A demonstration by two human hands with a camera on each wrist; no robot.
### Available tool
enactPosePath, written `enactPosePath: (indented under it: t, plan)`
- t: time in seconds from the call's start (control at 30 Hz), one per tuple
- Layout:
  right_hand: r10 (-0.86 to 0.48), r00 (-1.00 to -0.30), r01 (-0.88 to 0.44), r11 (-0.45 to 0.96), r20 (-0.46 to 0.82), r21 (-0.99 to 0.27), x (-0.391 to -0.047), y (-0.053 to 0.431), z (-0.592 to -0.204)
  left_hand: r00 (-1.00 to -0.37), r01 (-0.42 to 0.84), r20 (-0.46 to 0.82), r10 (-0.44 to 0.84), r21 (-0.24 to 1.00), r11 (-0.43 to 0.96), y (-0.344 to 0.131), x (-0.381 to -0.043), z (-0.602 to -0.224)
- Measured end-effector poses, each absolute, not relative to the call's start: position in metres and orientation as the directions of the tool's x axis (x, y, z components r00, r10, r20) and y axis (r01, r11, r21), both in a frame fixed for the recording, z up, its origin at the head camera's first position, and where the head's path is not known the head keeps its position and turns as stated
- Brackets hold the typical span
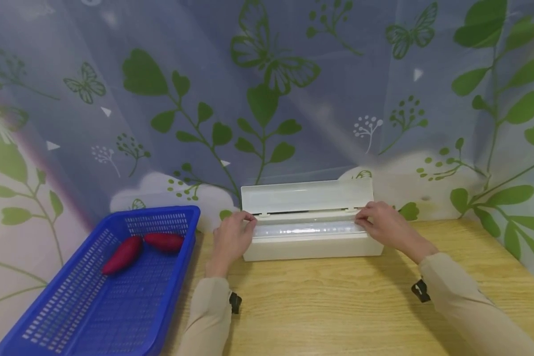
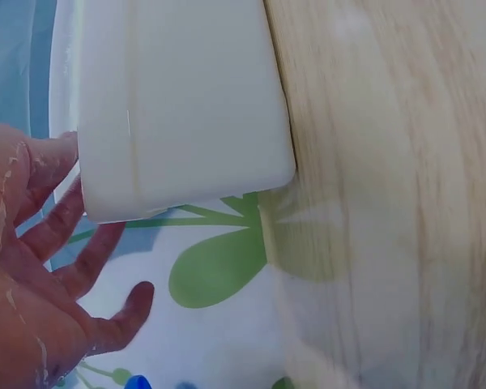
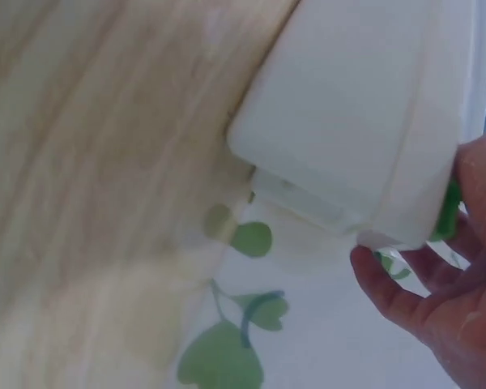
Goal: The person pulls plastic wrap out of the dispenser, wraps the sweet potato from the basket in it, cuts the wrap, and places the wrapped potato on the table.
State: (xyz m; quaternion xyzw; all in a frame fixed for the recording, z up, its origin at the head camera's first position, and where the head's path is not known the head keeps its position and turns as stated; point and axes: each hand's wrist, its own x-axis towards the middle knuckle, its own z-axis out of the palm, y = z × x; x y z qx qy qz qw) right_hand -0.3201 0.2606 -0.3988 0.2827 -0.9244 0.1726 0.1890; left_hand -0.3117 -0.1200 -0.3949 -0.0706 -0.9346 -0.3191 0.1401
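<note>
White dispenser [image 1: 311, 249], lid [image 1: 307, 197] up, stood on desk [image 1: 320, 301] near leaf-print sheet [image 1: 360, 99], clear film [image 1: 309, 229] inside. On my remote feed, person's left grip [image 1: 232, 236] and right grip [image 1: 384, 225] were narrow at opposite ends of film; I couldn't tell whether either pinched it. Blue basket [image 1: 178, 284] stood left of dispenser, holding two red tubers [image 1: 123, 255].

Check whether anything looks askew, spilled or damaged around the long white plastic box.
Nothing stands out: the box sits upright on the wood-grain table, white lid open, shiny clear roll inside; two tapered red vegetables lie in the blue plastic basket. No spill or damage shows.
</note>
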Motion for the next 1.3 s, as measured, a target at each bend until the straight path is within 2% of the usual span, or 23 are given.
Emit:
enactPosePath:
  t: [0.27,0.5,0.63,0.8,1.07,1.3]
  plan:
    - [-0.33,-0.812,-0.518,0.787,0.481,-0.336,-0.317,0.261,-0.405,-0.935,0.246,0.354,-0.01,0.669,0.701,-0.117,-0.315,-0.4]
    - [-0.154,-0.86,-0.447,0.686,0.486,-0.574,-0.312,0.259,-0.411,-0.915,0.296,0.403,-0.031,0.721,0.627,-0.115,-0.318,-0.404]
    - [-0.095,-0.862,-0.429,0.661,0.498,-0.616,-0.31,0.256,-0.41,-0.908,0.33,0.418,-0.021,0.745,0.58,-0.114,-0.318,-0.405]
    - [-0.08,-0.853,-0.463,0.571,0.516,-0.678,-0.311,0.252,-0.407,-0.89,0.37,0.455,-0.027,0.755,0.541,-0.115,-0.318,-0.403]
    - [-0.105,-0.852,-0.52,0.292,0.513,-0.803,-0.31,0.252,-0.402,-0.89,0.376,0.45,-0.065,0.81,0.45,-0.113,-0.319,-0.397]
    - [-0.095,-0.857,-0.513,0.245,0.506,-0.823,-0.309,0.253,-0.396,-0.896,0.396,0.441,-0.049,0.844,0.362,-0.112,-0.32,-0.39]
